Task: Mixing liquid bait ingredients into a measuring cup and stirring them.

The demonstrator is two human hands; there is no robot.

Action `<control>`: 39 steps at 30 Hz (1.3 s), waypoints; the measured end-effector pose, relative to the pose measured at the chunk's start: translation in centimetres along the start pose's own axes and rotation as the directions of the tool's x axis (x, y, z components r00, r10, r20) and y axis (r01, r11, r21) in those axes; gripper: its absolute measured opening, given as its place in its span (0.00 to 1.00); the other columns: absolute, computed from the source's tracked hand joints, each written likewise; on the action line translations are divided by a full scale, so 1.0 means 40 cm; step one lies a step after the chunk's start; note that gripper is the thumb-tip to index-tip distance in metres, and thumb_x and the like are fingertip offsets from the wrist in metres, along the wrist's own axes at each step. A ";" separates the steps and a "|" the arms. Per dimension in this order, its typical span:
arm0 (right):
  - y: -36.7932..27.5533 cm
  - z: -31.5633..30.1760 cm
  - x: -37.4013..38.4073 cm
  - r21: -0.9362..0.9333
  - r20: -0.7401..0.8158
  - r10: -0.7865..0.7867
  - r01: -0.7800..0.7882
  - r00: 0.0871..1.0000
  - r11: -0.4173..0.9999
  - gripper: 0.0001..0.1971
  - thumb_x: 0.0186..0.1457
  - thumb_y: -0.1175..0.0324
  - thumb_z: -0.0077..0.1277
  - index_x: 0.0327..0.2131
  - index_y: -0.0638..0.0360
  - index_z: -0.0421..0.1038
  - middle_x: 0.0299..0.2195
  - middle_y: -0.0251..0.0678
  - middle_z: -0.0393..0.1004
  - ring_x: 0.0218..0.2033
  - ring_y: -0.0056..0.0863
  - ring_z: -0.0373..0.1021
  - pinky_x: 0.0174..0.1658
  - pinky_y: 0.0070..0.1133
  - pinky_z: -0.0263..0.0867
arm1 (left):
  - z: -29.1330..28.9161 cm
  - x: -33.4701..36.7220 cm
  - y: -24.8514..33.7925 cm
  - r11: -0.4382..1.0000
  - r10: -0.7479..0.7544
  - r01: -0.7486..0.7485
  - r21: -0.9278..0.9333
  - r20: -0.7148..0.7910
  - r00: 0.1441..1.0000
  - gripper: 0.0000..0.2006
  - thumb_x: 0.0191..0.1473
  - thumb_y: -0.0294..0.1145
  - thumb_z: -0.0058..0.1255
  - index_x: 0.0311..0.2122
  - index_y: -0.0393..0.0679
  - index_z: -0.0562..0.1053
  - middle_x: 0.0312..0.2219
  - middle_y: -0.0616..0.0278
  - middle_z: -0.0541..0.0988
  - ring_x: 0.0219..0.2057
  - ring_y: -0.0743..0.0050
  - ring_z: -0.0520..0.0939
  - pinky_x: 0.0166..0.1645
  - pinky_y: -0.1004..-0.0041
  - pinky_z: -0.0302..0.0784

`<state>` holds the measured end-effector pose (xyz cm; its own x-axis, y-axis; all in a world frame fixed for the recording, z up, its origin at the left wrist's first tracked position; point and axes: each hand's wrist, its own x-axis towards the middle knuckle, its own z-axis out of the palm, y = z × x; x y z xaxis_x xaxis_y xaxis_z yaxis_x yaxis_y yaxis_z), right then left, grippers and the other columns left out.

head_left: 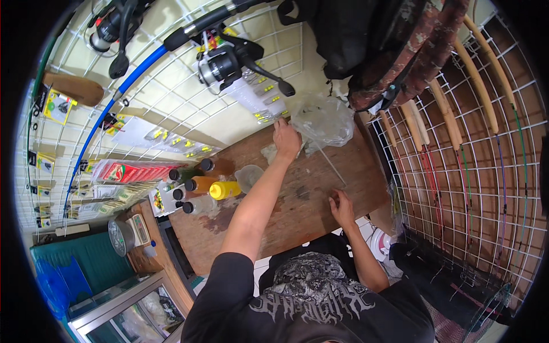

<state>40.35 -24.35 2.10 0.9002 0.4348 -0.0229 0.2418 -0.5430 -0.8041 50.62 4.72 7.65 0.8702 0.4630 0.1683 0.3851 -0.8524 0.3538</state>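
My left hand reaches across the wooden table to its back edge. Its fingers are bent together at the lower end of a hanging strip of small packets with yellow pieces; what they grip is hidden. Just right of that hand lies a clear plastic bag. A thin pale stick slants from the bag toward my right hand. That hand rests by the table's near right edge, fingers loosely curved and apart, holding nothing. Beside my left forearm are a yellow squeeze bottle and a translucent bowl.
Several dark-capped bottles stand left on the table. Fishing reels and a blue rod hang overhead before a white wire grid. Camouflage bags hang at upper right, above wooden-handled rods. A glass case stands lower left.
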 end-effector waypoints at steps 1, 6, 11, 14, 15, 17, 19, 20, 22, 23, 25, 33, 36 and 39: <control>0.021 -0.024 -0.017 -0.010 -0.017 0.012 -0.012 1.000 1.000 0.17 0.56 0.74 0.56 0.50 0.66 0.72 0.38 0.47 0.76 0.32 0.39 0.76 0.37 0.29 0.73 | 0.011 0.005 0.026 0.990 -0.071 0.069 -0.121 -0.012 0.997 0.14 0.48 0.31 0.59 0.41 0.38 0.78 0.45 0.47 0.72 0.48 0.43 0.73 0.50 0.55 0.75; -0.003 -0.104 -0.032 0.060 -0.019 0.252 -0.251 0.967 0.966 0.16 0.58 0.73 0.54 0.50 0.65 0.72 0.39 0.50 0.78 0.38 0.46 0.77 0.43 0.33 0.72 | 0.055 0.010 0.000 0.988 -0.027 0.021 -0.154 -0.036 0.999 0.15 0.53 0.33 0.53 0.44 0.38 0.76 0.45 0.46 0.72 0.49 0.43 0.74 0.49 0.53 0.76; -0.043 -0.160 0.084 0.062 -0.170 0.099 -0.089 0.981 0.994 0.13 0.60 0.73 0.53 0.48 0.65 0.73 0.37 0.48 0.78 0.37 0.43 0.78 0.41 0.31 0.72 | 0.030 0.009 0.007 0.953 -0.084 0.074 -0.293 -0.022 0.996 0.13 0.54 0.29 0.53 0.44 0.37 0.76 0.42 0.49 0.76 0.45 0.43 0.77 0.47 0.54 0.77; -0.174 -0.215 0.214 0.055 -0.269 -0.067 0.084 0.961 0.995 0.11 0.61 0.73 0.53 0.45 0.65 0.75 0.36 0.47 0.78 0.37 0.42 0.77 0.41 0.31 0.72 | -0.025 -0.032 0.000 0.971 0.070 -0.092 -0.219 -0.107 0.992 0.15 0.51 0.26 0.56 0.45 0.37 0.75 0.43 0.46 0.78 0.45 0.39 0.78 0.46 0.53 0.77; -0.221 -0.229 0.261 0.052 -0.328 -0.157 0.183 0.932 0.982 0.10 0.61 0.73 0.53 0.44 0.65 0.75 0.36 0.47 0.78 0.37 0.43 0.77 0.41 0.31 0.72 | -0.046 -0.052 0.013 0.971 0.069 -0.091 -0.221 -0.108 0.992 0.15 0.51 0.26 0.56 0.45 0.37 0.75 0.43 0.46 0.78 0.45 0.39 0.78 0.46 0.53 0.77; -0.293 -0.245 0.355 0.001 -0.344 -0.287 0.306 0.894 0.952 0.09 0.59 0.73 0.53 0.42 0.65 0.76 0.36 0.48 0.78 0.37 0.45 0.77 0.42 0.31 0.71 | -0.082 -0.103 0.041 0.938 0.024 -0.105 -0.330 -0.240 0.971 0.10 0.52 0.23 0.55 0.41 0.38 0.77 0.40 0.47 0.79 0.43 0.40 0.79 0.44 0.52 0.76; -0.358 -0.242 0.447 -0.069 -0.268 -0.433 0.431 0.860 0.899 0.09 0.57 0.76 0.52 0.41 0.65 0.76 0.37 0.50 0.78 0.40 0.48 0.76 0.43 0.34 0.72 | -0.084 -0.184 0.044 0.934 -0.014 -0.021 -0.358 -0.096 0.995 0.10 0.52 0.24 0.54 0.41 0.39 0.78 0.38 0.47 0.78 0.43 0.42 0.80 0.44 0.53 0.76; -0.356 -0.234 0.492 -0.069 -0.265 -0.436 0.434 0.860 0.898 0.09 0.57 0.76 0.52 0.41 0.65 0.76 0.37 0.50 0.78 0.40 0.48 0.76 0.43 0.34 0.72 | -0.081 -0.221 0.048 0.924 -0.043 0.059 -0.378 0.051 0.998 0.10 0.52 0.24 0.54 0.41 0.39 0.78 0.37 0.48 0.78 0.43 0.45 0.80 0.43 0.53 0.76; -0.333 -0.194 0.578 -0.124 0.122 -0.287 0.301 0.950 0.945 0.10 0.53 0.77 0.52 0.40 0.64 0.77 0.39 0.52 0.79 0.44 0.49 0.76 0.46 0.37 0.71 | -0.050 -0.287 0.036 0.943 -0.056 0.103 -0.317 0.155 0.986 0.10 0.52 0.24 0.53 0.41 0.40 0.78 0.36 0.49 0.78 0.43 0.46 0.80 0.44 0.53 0.77; -0.298 -0.171 0.618 -0.125 0.128 -0.293 0.309 0.947 0.943 0.10 0.53 0.77 0.52 0.40 0.64 0.77 0.39 0.52 0.79 0.44 0.49 0.76 0.46 0.37 0.71 | -0.026 -0.306 0.032 0.957 -0.066 0.135 -0.256 0.260 0.963 0.10 0.53 0.24 0.52 0.41 0.40 0.77 0.35 0.50 0.79 0.43 0.46 0.80 0.44 0.53 0.77; -0.204 -0.118 0.672 -0.404 0.345 -0.093 0.237 0.934 0.883 0.10 0.52 0.75 0.51 0.39 0.61 0.78 0.38 0.52 0.80 0.46 0.49 0.76 0.49 0.37 0.71 | 0.022 -0.324 0.024 0.966 -0.082 0.135 -0.219 0.236 0.968 0.10 0.53 0.23 0.51 0.42 0.40 0.77 0.36 0.50 0.78 0.43 0.46 0.80 0.45 0.53 0.77; -0.195 -0.084 0.645 -0.373 0.130 -0.173 0.210 0.976 0.904 0.07 0.53 0.72 0.53 0.36 0.61 0.77 0.34 0.51 0.79 0.37 0.52 0.77 0.44 0.39 0.71 | 0.076 -0.327 -0.007 0.969 -0.144 0.202 -0.144 0.337 0.931 0.13 0.53 0.19 0.48 0.44 0.38 0.75 0.44 0.45 0.74 0.43 0.42 0.80 0.46 0.52 0.78; -0.251 -0.108 0.594 -0.200 -0.054 -0.206 0.192 0.977 0.961 0.07 0.56 0.69 0.55 0.34 0.62 0.75 0.28 0.48 0.77 0.32 0.47 0.76 0.38 0.38 0.70 | 0.072 -0.328 -0.011 0.961 -0.147 0.212 -0.176 0.322 0.935 0.14 0.53 0.19 0.48 0.47 0.38 0.74 0.43 0.43 0.73 0.43 0.39 0.79 0.46 0.50 0.77; -0.270 -0.120 0.466 0.011 -0.415 -0.222 0.249 0.882 0.968 0.10 0.58 0.67 0.57 0.29 0.63 0.71 0.20 0.41 0.71 0.21 0.36 0.70 0.26 0.30 0.64 | 0.054 -0.331 -0.007 0.938 -0.150 0.232 -0.257 0.303 0.941 0.17 0.53 0.19 0.49 0.50 0.38 0.73 0.47 0.40 0.71 0.44 0.35 0.79 0.47 0.48 0.77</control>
<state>56.26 -13.83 13.21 0.8907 0.2061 0.4052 0.4546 -0.4092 -0.7912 39.65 -1.69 3.33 0.8542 0.4902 -0.1731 0.4843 -0.6294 0.6077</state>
